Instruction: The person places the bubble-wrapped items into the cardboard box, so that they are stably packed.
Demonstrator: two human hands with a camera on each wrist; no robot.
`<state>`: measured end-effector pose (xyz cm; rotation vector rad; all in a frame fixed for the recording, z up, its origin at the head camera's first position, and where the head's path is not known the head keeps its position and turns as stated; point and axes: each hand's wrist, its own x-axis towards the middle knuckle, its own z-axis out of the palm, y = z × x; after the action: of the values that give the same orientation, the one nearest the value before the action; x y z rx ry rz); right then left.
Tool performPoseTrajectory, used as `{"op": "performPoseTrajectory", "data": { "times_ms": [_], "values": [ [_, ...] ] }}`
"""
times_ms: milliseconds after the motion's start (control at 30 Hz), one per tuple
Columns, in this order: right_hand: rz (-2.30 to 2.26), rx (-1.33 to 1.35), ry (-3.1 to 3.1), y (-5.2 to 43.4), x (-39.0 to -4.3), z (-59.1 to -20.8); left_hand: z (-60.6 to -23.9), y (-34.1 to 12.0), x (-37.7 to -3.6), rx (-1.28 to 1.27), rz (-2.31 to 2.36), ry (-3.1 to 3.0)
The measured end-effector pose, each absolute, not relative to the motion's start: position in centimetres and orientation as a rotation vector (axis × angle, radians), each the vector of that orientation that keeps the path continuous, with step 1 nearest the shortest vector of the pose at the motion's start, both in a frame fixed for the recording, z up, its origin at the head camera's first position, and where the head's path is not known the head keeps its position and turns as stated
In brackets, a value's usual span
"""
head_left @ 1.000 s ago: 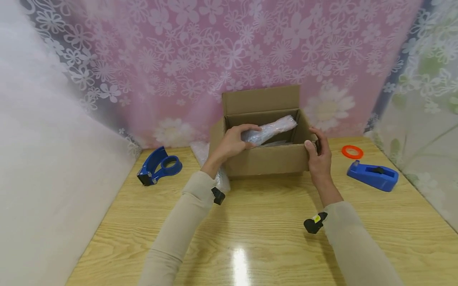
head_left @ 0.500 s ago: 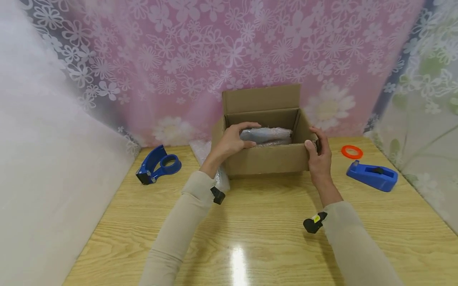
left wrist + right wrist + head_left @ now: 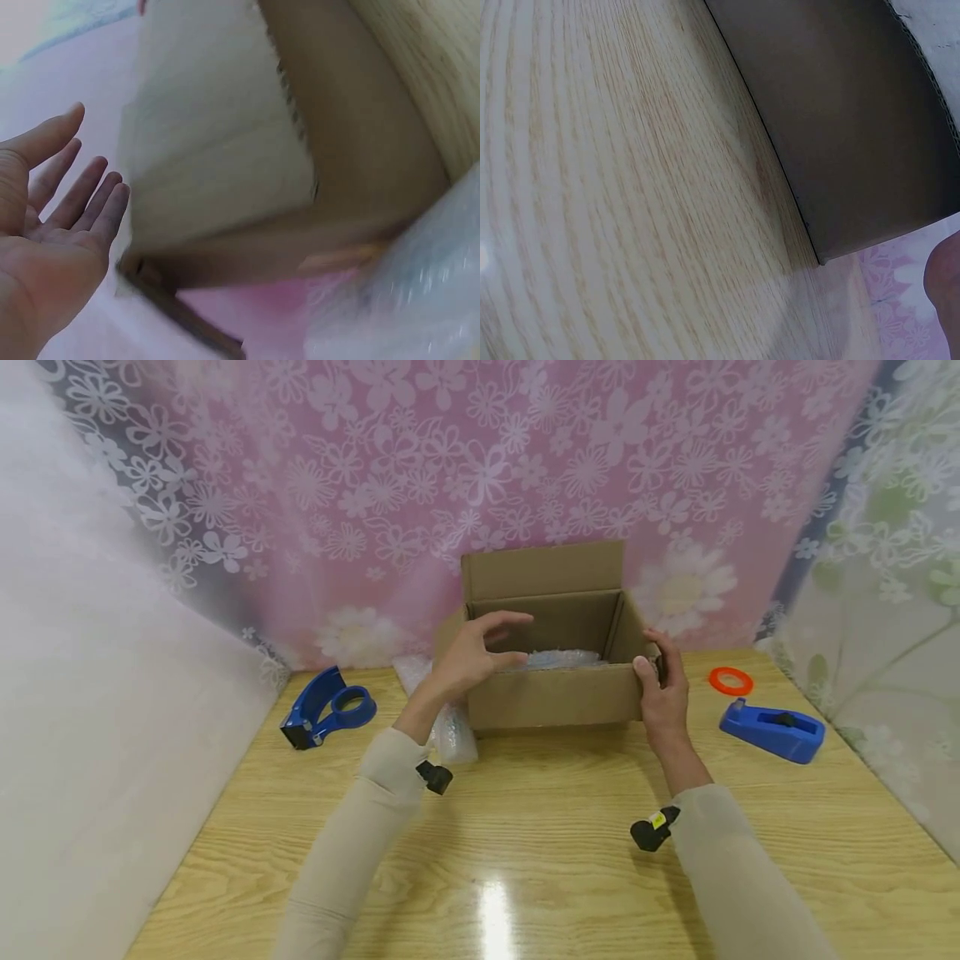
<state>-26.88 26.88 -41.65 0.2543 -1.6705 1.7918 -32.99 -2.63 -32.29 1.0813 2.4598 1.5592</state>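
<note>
An upright cardboard box [image 3: 555,700] stands at the back of the table with its rear flap raised. Low inside it, partly behind the front wall, lies a bubble-wrapped bundle [image 3: 562,658]. My left hand [image 3: 472,656] is over the box's left end, fingers and thumb spread apart with nothing between them; the left wrist view also shows that hand [image 3: 60,225] free of any object. At the box's right front corner, my right hand [image 3: 665,689] grips the edge, thumb on the near side. The right wrist view shows the box wall [image 3: 840,112] and little of the hand.
Clear bubble wrap [image 3: 455,739] lies against the box's left side. A blue handheld tape dispenser [image 3: 318,710] sits at the left; a blue desktop tape dispenser [image 3: 772,731] and an orange-red tape ring [image 3: 731,682] lie right. A floral curtain [image 3: 360,468] hangs behind.
My left hand has let go of the bubble-wrapped bundle, which has sunk lower into the box. That hand has drawn slightly left, while the right hand keeps its grip on the box.
</note>
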Motion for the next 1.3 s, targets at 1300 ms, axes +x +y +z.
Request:
{"op": "performPoseTrajectory", "data": {
  "times_ms": [1300],
  "values": [
    [1.810,0.229,-1.704,27.1,-27.1,-42.1,-43.4,-14.5,-32.2,0.312,1.700,2.405]
  ]
}}
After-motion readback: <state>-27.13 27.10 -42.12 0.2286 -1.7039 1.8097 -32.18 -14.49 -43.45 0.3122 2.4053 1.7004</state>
